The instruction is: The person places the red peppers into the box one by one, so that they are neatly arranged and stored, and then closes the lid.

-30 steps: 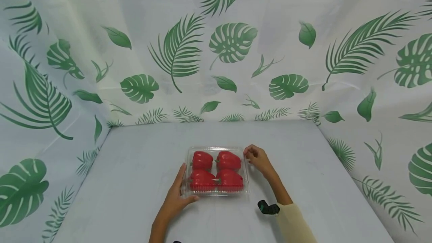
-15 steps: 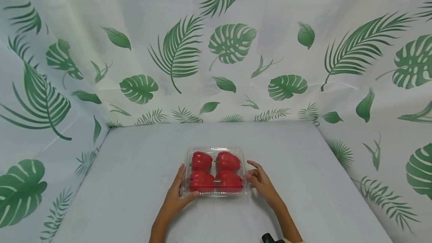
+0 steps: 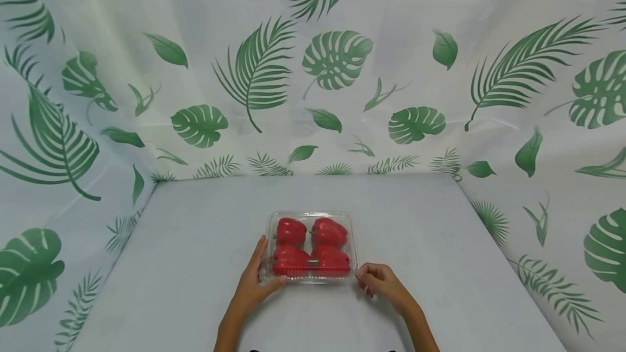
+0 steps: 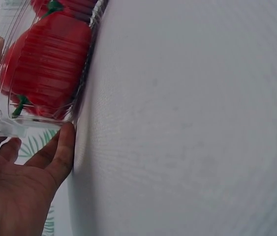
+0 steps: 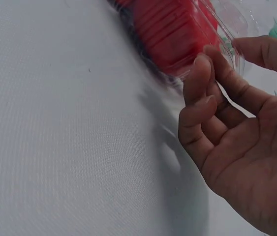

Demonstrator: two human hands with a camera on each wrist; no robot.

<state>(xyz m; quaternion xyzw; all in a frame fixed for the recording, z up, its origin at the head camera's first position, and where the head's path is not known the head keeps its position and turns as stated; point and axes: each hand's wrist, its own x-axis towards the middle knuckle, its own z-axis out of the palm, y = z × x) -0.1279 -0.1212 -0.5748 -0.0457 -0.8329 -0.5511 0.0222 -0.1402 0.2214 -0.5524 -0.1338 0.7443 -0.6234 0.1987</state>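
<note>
A clear plastic clamshell box (image 3: pixel 311 214) rests on the table with its lid over several red bell peppers (image 3: pixel 329 232). My left hand (image 3: pixel 249 285) holds the box's left side, fingers along the side and thumb at the front left corner. The left wrist view shows those fingers (image 4: pixel 65 142) low against the box end, beside a green pepper stem (image 4: pixel 20 104). At the front right corner, my right hand (image 3: pixel 386 287) pinches the plastic rim between thumb and forefinger. Its other fingers (image 5: pixel 197 115) are curled below the rim in the right wrist view.
A pale grey-white table (image 3: pixel 205 221) lies under the box. White cloth walls (image 3: pixel 342 140) printed with green leaves stand behind it and on both sides.
My right hand has slid down the box's right side, from the back right corner to the front right corner. The left hand and the box have stayed almost in place.
</note>
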